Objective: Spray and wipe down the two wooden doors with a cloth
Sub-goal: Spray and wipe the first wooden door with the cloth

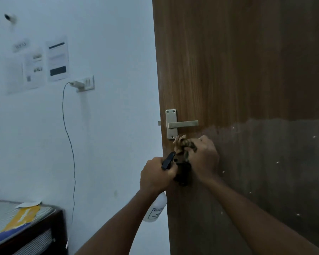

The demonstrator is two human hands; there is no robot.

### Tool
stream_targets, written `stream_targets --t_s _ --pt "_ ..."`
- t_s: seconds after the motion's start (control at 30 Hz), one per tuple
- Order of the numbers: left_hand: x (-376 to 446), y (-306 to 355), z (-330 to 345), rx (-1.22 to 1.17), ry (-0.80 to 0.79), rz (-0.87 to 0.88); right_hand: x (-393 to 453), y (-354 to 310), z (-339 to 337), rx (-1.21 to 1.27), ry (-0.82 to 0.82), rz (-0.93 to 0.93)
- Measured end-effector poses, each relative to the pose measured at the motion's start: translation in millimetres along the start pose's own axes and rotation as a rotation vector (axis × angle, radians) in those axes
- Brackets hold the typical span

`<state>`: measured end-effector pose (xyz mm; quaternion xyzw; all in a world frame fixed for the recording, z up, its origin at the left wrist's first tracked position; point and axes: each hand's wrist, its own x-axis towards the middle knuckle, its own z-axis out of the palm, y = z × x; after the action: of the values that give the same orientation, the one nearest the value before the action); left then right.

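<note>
A brown wooden door fills the right half of the view, its lower part darker and dotted with small pale specks. A metal lever handle sits near its left edge. My left hand grips the black trigger head of a white spray bottle, whose body hangs below my wrist. My right hand holds a bunched patterned cloth against the door just under the handle plate. The two hands are close together at the door's left edge.
A white wall lies left of the door, with a socket and plugged charger whose cable hangs down. Papers are stuck on the wall. A dark bed frame with bedding fills the bottom left corner.
</note>
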<state>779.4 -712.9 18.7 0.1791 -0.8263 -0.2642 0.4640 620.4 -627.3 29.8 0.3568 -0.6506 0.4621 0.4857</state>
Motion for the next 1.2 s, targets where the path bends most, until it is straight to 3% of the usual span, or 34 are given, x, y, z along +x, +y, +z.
stream_targets --t_s 0.07,0.2,0.23,0.4,0.5,0.53,0.63,0.7,0.87,0.9,1.0,1.03,1.07,1.13,1.2 --pt "2.7 2.2 -8.9 0.008 0.011 0.032 -2.3 -12.5 13.6 -0.011 -0.041 -0.133" --pt "14.6 -4.7 -28.1 0.007 0.041 0.077 1.9 -29.8 34.0 -0.029 -0.196 -0.628" --pt "16.9 -7.2 -32.0 0.015 0.043 0.072 6.7 -27.5 34.0 -0.053 -0.215 -0.661" --pt "23.8 -13.4 -39.5 0.039 -0.008 0.058 7.7 10.3 9.7 -0.135 -0.053 -0.402" --pt "26.8 -9.1 -34.9 0.102 -0.021 0.068 -0.7 -6.9 19.9 -0.035 0.013 -0.095" --pt "27.4 -8.8 -32.6 0.097 -0.021 0.066 -2.7 -18.2 25.5 0.006 -0.014 -0.088" --pt "29.6 -10.8 -28.5 0.031 -0.032 0.072 -0.3 -27.9 33.3 -0.024 -0.19 -0.468" --pt "31.8 -13.1 -27.3 0.019 -0.026 0.076 12.3 -16.7 24.4 -0.062 -0.213 -0.512" --pt "40.2 -8.6 -24.9 0.037 -0.038 0.099 19.2 -5.1 11.5 0.019 0.083 0.089" --pt "42.4 -6.2 -24.1 0.055 -0.048 0.1 18.2 -6.5 12.7 0.026 0.065 0.066" --pt "46.8 1.1 -18.7 0.032 -0.073 0.119 15.3 10.6 7.7 -0.094 -0.213 -0.551" --pt "47.4 3.4 -16.1 0.019 -0.083 0.127 21.2 21.4 0.5 -0.141 -0.268 -0.703" --pt "48.2 4.2 -15.0 0.015 -0.09 0.134 29.2 29.6 -6.0 -0.167 -0.256 -0.739" --pt "50.8 4.0 -11.0 0.038 -0.091 0.14 42.0 37.1 -15.9 -0.123 -0.072 -0.496" --pt "53.3 2.3 -5.9 0.052 -0.075 0.133 46.5 27.4 -12.7 -0.036 0.128 -0.05"
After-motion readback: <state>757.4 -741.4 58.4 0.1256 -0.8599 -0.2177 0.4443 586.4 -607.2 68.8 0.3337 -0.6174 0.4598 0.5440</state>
